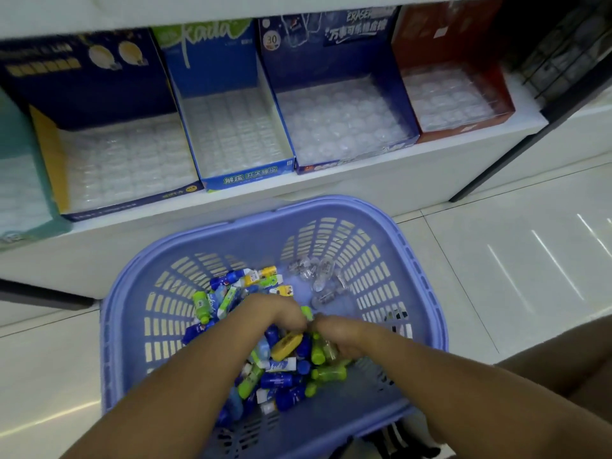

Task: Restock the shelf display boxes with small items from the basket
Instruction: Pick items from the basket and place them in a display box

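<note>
Purple plastic makes up the one basket, and it sits on the shiny floor right in front of the white shelf. Inside it is a big pile of small items, too many to count. They are blue, green, yellow and white. A little bunch of clear items lies at the far side of the basket.

Five display boxes stand in a row on the shelf: a teal box cut off at the edge, a navy box, a bright blue box, a dark blue box and a red box. Each has a see-through tray inside with no items in it.

Two bare arms reach down into the basket. The left hand and the right hand meet over the middle of the pile, almost touching each other. Both hands have their fingers bent down into the items. The hands are blurry, so I cannot tell if they are pinching anything or only touching the pile.
</note>
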A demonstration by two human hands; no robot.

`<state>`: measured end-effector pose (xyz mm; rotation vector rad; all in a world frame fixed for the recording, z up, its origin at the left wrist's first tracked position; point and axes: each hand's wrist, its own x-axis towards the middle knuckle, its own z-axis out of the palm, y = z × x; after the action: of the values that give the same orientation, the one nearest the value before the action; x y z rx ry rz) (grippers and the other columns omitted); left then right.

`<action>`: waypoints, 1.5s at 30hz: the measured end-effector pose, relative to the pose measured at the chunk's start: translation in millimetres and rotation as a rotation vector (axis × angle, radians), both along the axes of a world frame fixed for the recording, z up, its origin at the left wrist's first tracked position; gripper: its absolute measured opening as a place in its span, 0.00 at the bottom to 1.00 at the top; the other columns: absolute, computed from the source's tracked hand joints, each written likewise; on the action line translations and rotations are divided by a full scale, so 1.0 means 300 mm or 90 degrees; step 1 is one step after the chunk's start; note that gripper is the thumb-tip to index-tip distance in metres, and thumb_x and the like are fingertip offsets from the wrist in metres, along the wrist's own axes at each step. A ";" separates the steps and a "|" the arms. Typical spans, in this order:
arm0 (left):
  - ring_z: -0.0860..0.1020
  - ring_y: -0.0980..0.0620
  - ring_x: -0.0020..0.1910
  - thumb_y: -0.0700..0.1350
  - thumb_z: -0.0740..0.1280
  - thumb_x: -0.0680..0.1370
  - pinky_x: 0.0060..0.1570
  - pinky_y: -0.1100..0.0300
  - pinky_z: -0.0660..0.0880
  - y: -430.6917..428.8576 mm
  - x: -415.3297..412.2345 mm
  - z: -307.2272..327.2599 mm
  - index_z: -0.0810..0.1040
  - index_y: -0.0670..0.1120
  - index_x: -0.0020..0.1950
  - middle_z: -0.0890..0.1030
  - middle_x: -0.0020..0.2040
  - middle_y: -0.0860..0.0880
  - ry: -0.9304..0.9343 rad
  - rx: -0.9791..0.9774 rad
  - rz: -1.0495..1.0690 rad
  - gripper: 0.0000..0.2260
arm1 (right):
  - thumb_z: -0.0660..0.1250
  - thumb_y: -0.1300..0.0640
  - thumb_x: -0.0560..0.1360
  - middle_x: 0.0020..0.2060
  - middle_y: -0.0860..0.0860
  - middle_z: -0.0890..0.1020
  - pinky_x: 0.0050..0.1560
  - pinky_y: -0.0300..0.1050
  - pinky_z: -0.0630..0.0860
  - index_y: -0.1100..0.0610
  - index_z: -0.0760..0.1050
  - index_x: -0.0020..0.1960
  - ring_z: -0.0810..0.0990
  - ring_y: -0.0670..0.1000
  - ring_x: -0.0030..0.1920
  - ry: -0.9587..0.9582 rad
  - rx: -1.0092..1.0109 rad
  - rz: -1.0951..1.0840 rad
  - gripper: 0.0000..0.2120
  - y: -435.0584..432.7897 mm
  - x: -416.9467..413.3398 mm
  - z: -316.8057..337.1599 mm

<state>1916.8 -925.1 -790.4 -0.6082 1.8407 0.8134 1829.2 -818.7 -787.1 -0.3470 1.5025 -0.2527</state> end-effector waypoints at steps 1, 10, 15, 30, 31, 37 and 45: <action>0.65 0.49 0.32 0.47 0.59 0.78 0.38 0.55 0.65 -0.006 0.014 0.022 0.71 0.46 0.36 0.69 0.36 0.44 -0.024 -0.004 -0.035 0.12 | 0.54 0.51 0.81 0.49 0.53 0.79 0.47 0.47 0.74 0.54 0.71 0.62 0.77 0.52 0.47 0.015 -0.047 0.011 0.14 0.004 0.033 0.008; 0.79 0.47 0.55 0.43 0.60 0.80 0.57 0.55 0.73 -0.163 0.194 0.220 0.77 0.39 0.61 0.78 0.62 0.44 -0.121 -0.069 0.112 0.14 | 0.53 0.52 0.81 0.73 0.58 0.58 0.66 0.51 0.67 0.47 0.52 0.76 0.65 0.60 0.70 0.198 -0.276 0.191 0.25 -0.028 0.269 0.059; 0.75 0.44 0.57 0.46 0.57 0.80 0.53 0.56 0.71 -0.100 0.201 0.154 0.78 0.42 0.55 0.78 0.59 0.41 0.261 -0.274 0.122 0.13 | 0.52 0.55 0.81 0.75 0.57 0.56 0.73 0.63 0.46 0.56 0.55 0.76 0.47 0.60 0.76 0.270 -0.456 0.556 0.23 -0.026 0.447 0.087; 0.73 0.45 0.47 0.46 0.60 0.80 0.48 0.50 0.70 -0.003 0.308 0.082 0.68 0.45 0.71 0.75 0.54 0.43 -0.037 -0.164 -0.043 0.19 | 0.59 0.66 0.76 0.52 0.61 0.82 0.51 0.47 0.76 0.66 0.80 0.52 0.81 0.56 0.48 0.244 -0.277 0.277 0.12 -0.197 0.041 0.090; 0.71 0.46 0.42 0.45 0.61 0.80 0.44 0.53 0.69 -0.015 0.296 0.097 0.71 0.42 0.67 0.75 0.49 0.43 -0.058 -0.138 -0.062 0.16 | 0.59 0.67 0.76 0.55 0.59 0.81 0.54 0.47 0.74 0.63 0.80 0.54 0.79 0.57 0.54 0.341 -0.302 0.341 0.13 -0.223 0.015 0.056; 0.77 0.42 0.47 0.40 0.60 0.78 0.44 0.53 0.72 -0.058 0.285 0.102 0.76 0.40 0.44 0.77 0.46 0.39 0.145 -0.304 0.140 0.07 | 0.58 0.70 0.75 0.56 0.62 0.77 0.44 0.48 0.70 0.60 0.66 0.66 0.77 0.61 0.54 0.426 -0.264 0.531 0.20 -0.242 -0.024 -0.131; 0.64 0.44 0.69 0.49 0.65 0.78 0.55 0.51 0.73 -0.011 0.271 -0.049 0.58 0.43 0.74 0.71 0.66 0.43 0.161 -0.422 0.194 0.28 | 0.65 0.53 0.77 0.54 0.61 0.78 0.48 0.48 0.71 0.61 0.74 0.54 0.76 0.60 0.54 0.427 -0.276 0.489 0.12 -0.181 0.015 -0.160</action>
<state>1998.0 -928.3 -804.9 -1.2747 2.2947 0.4674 1833.8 -873.1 -835.1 -1.4247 1.8270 0.1831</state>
